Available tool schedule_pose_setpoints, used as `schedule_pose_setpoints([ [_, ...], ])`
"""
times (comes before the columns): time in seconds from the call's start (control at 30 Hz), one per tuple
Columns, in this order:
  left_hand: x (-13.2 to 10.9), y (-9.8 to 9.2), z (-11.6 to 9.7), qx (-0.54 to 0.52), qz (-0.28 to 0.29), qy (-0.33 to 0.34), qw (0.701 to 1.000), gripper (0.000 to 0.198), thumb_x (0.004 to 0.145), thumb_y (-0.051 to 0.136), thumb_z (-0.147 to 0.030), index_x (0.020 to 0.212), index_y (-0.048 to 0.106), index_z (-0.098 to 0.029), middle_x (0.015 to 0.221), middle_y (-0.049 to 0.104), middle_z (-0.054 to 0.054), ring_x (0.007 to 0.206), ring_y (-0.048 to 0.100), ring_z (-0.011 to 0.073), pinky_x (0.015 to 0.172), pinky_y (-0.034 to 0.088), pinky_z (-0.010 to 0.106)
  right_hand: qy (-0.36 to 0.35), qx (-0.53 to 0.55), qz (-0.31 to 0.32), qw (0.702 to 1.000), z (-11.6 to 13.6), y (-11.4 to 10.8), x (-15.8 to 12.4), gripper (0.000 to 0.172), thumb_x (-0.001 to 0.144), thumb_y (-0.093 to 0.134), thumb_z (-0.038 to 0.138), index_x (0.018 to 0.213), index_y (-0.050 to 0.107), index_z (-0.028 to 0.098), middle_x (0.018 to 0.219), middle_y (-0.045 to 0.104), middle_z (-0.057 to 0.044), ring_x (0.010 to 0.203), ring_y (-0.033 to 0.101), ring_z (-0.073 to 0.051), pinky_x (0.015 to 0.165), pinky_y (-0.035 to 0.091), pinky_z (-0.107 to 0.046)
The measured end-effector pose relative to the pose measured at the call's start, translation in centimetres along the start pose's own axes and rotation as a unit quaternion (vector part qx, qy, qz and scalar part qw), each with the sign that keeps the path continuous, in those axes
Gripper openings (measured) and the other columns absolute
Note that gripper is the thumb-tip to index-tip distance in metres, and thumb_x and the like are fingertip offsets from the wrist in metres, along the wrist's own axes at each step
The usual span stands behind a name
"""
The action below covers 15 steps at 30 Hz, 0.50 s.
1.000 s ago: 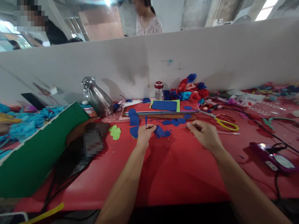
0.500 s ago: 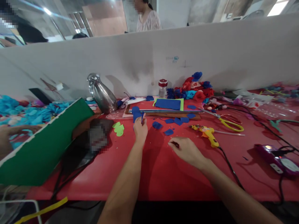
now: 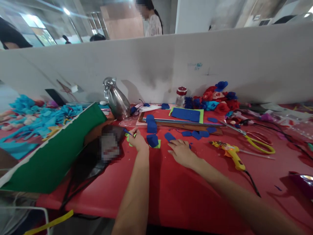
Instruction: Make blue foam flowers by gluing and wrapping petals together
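Note:
My left hand (image 3: 137, 139) is closed in a pinch on a small, narrow blue piece (image 3: 127, 132), perhaps rolled or folded paper, above light green cut pieces (image 3: 128, 139). Fingers extended, my right hand (image 3: 183, 152) lies low over the red table, its fingertips at the near edge of a flat blue cut piece (image 3: 169, 137). Between both hands, a blue petal-shaped piece (image 3: 152, 140) partly covers a green square (image 3: 158, 144). Just behind it, more blue pieces (image 3: 151, 126) overlap the edge of a stack of sheets.
A yellow glue gun (image 3: 234, 156) and yellow-handled scissors (image 3: 260, 143) lie to the right. A steel jug (image 3: 118, 102), a lidded jar (image 3: 181, 98) and paper flowers (image 3: 216, 98) stand behind. A black bag (image 3: 85, 163) and a green board (image 3: 56, 156) flank the left.
My left hand has moved left to the green pieces. My right hand has shifted forward and left, from a pinch on something dark to extended fingers. A blue piece on green now lies between them.

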<state>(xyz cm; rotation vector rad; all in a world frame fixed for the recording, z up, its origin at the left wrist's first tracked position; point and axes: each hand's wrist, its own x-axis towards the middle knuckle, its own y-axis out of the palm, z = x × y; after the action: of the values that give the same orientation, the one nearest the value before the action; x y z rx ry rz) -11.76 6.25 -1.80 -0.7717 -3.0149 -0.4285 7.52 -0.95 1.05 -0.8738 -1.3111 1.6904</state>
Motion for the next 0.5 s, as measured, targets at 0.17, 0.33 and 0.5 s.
schedule_pose_setpoints([
  [0.17,-0.3,0.2,-0.2,0.050,0.014,0.002,0.999,0.015,0.070,0.051,-0.020,0.080,0.061,-0.016,0.082,0.064,0.004,0.080,0.059,0.0153,0.080,0.046,0.030,-0.022,0.051,0.019,0.998,0.0,-1.6,1.9,0.040,0.088,0.047,0.028,0.127,0.057,0.021,0.133,0.057,-0.011,0.121,0.050,-0.028,0.097,0.038,-0.045],
  [0.33,-0.5,0.6,-0.4,0.042,-0.002,-0.008,0.999,0.015,0.071,0.052,-0.022,0.080,0.062,-0.017,0.078,0.064,0.003,0.075,0.057,0.0149,0.075,0.045,0.029,-0.013,0.049,-0.042,0.998,-2.5,-6.2,8.4,0.035,0.088,0.046,0.020,0.118,0.063,0.016,0.123,0.064,-0.010,0.113,0.057,-0.020,0.100,0.039,-0.030],
  [0.5,-1.0,0.7,-0.4,0.089,0.016,0.012,0.996,0.017,0.073,0.054,-0.027,0.081,0.065,-0.016,0.071,0.060,0.000,0.061,0.049,0.0122,0.062,0.041,0.026,0.076,0.005,-0.033,0.997,-4.7,-9.0,17.9,0.038,0.086,0.043,0.012,0.118,0.063,0.012,0.126,0.062,-0.013,0.116,0.057,-0.022,0.096,0.041,-0.027],
])
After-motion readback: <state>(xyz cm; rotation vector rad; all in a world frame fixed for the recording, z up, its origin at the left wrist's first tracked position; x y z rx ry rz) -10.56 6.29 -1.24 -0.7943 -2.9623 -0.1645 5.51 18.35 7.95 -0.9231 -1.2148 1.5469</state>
